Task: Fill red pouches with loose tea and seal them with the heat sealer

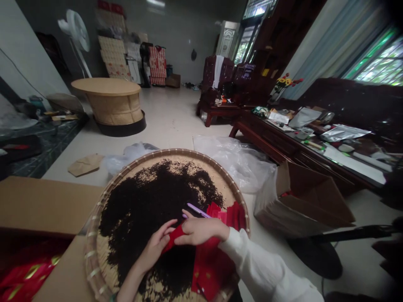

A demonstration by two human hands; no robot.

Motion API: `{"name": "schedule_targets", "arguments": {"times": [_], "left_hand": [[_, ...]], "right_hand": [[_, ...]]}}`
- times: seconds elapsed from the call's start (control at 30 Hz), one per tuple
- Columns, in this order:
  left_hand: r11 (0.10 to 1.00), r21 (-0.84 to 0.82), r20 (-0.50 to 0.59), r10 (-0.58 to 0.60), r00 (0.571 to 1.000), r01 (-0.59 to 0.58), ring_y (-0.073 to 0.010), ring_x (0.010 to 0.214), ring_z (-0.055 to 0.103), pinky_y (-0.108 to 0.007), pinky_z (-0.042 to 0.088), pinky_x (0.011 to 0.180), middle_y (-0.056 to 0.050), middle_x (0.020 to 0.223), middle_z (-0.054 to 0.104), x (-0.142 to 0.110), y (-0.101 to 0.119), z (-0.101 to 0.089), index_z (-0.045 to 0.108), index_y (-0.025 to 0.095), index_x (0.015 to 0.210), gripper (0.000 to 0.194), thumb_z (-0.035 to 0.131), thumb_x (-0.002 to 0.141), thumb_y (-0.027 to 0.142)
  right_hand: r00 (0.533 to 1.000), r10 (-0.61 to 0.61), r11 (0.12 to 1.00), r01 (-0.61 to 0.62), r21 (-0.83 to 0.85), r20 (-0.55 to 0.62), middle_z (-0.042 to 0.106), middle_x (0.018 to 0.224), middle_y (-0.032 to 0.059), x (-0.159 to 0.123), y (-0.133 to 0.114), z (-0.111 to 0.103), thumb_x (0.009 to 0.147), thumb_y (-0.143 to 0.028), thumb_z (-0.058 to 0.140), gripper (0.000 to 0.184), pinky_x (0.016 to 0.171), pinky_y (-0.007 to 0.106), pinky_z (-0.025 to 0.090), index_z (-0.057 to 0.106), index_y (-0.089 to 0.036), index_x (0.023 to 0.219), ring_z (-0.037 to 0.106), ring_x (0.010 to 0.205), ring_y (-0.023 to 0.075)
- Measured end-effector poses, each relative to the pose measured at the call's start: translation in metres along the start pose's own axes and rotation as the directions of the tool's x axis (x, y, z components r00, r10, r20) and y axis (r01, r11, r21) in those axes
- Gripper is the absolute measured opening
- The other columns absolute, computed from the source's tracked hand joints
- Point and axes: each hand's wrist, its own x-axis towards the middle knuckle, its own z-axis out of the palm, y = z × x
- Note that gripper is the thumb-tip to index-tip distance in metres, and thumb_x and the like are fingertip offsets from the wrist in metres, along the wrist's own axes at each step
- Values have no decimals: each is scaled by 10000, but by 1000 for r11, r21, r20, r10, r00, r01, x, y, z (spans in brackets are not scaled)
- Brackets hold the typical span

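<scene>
Over a round woven bamboo tray (93, 268), both of my hands are at a small red packet (173, 239). My left hand (154, 247) has its fingers closed on the packet's left end. From the right, my right hand (201, 230) grips the other end between thumb and fingers. A slim purple tool (197, 209) shows just beyond my right hand; whether the hand touches it is unclear. Dark loose leaves, like dried tea (151, 197), cover much of the tray. Beneath my right forearm lie larger red pouches (210, 268), with more red packets (236, 216) at the tray's right rim.
An open cardboard box (302, 201) stands to the right, near a black stand base (317, 256). At left is another carton (47, 205) with red packaging (28, 272) inside. Clear plastic sheeting (233, 159) lies beyond the tray. A cluttered dark wooden table (283, 138) runs along the right.
</scene>
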Motion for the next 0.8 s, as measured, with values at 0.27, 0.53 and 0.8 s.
{"name": "schedule_targets", "arguments": {"times": [0.27, 0.53, 0.8], "left_hand": [[1000, 24, -85, -2, 996, 4, -325, 1210, 534, -442, 355, 1073, -139, 1270, 634, 6, -5, 12, 622, 159, 1221, 755, 503, 742, 731], [983, -185, -250, -53, 967, 6, -300, 963, 646, -416, 505, 868, -144, 1073, 700, 7, -15, 9, 646, 128, 1121, 772, 649, 628, 722], [947, -320, -272, -129, 954, 37, -220, 664, 660, -332, 495, 645, -90, 836, 706, 1, 0, 12, 556, 121, 1183, 838, 638, 625, 740]], "right_hand": [[993, -115, 973, 107, -203, -28, 732, 876, 59, 15, -13, 3, 956, -308, 483, 270, 1097, 475, 267, 691, -149, 892, 662, 912, 183], [963, -94, 985, 128, 120, -254, 717, 880, 39, 11, -5, 6, 949, -311, 492, 251, 1085, 404, 320, 677, -141, 959, 671, 840, 152], [453, 657, 753, -375, 540, -602, 448, 1444, 100, -11, 113, -6, 927, -461, 411, 556, 1103, 349, 300, 420, -179, 1406, 406, 1332, 225]]}}
